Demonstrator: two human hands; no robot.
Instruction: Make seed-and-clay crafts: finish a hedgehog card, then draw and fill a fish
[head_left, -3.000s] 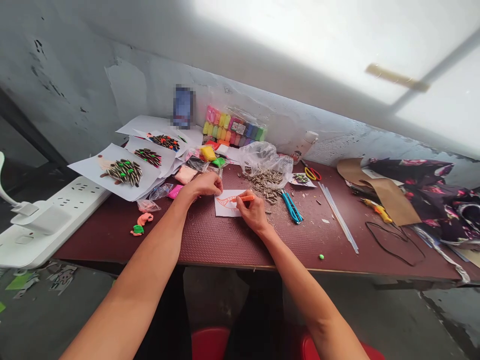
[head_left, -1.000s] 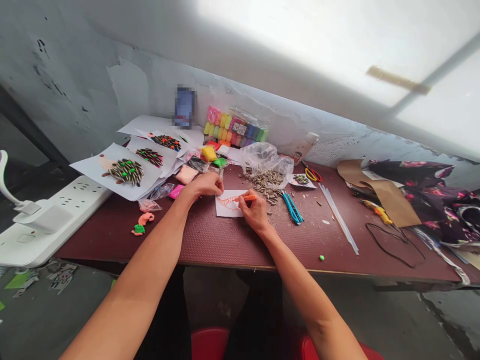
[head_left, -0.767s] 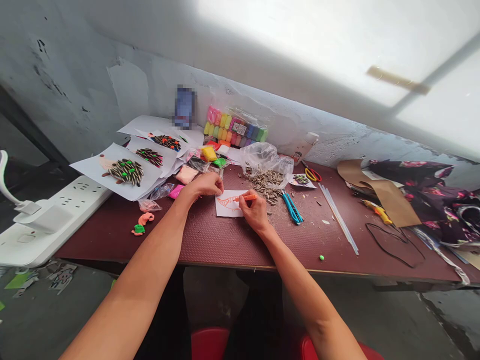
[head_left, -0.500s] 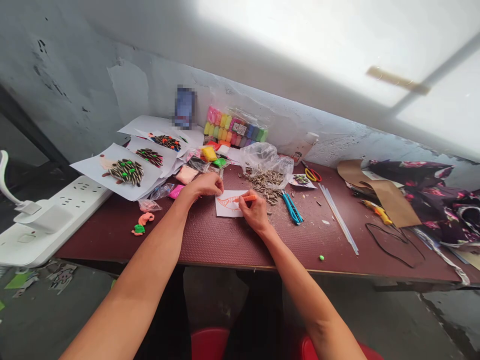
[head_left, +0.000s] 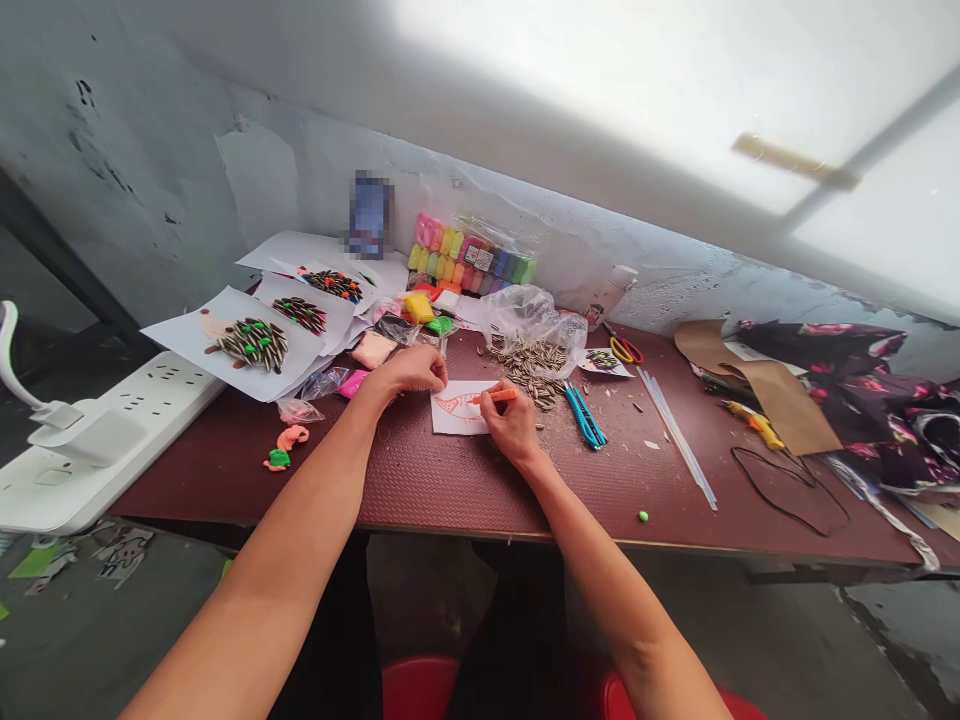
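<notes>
An orange marker (head_left: 501, 396) is pinched in my right hand (head_left: 511, 425), its tip on a small white card (head_left: 454, 424). Orange lines and short strokes on the card make a curved, patterned shape; my right hand covers its right part. My left hand (head_left: 414, 370) has its fingers closed at the card's upper left corner, gripping the edge there. Just behind and right of my right hand lies a heap of sunflower seeds (head_left: 529, 362), partly under a clear plastic bag (head_left: 536, 318). A blue utility knife (head_left: 585, 415) is to the right.
Seed-covered pictures on paper (head_left: 255, 345) lie left, by a white power strip (head_left: 112, 450). Coloured clay packs (head_left: 472, 258) lean on the wall. Scissors (head_left: 624, 348), clear glue sticks (head_left: 679, 440), a yellow glue gun (head_left: 756, 424) and patterned cloth (head_left: 862, 400) are rightward.
My right hand and the marker have shifted very slightly to the right over the card. The left hand has stayed in place.
</notes>
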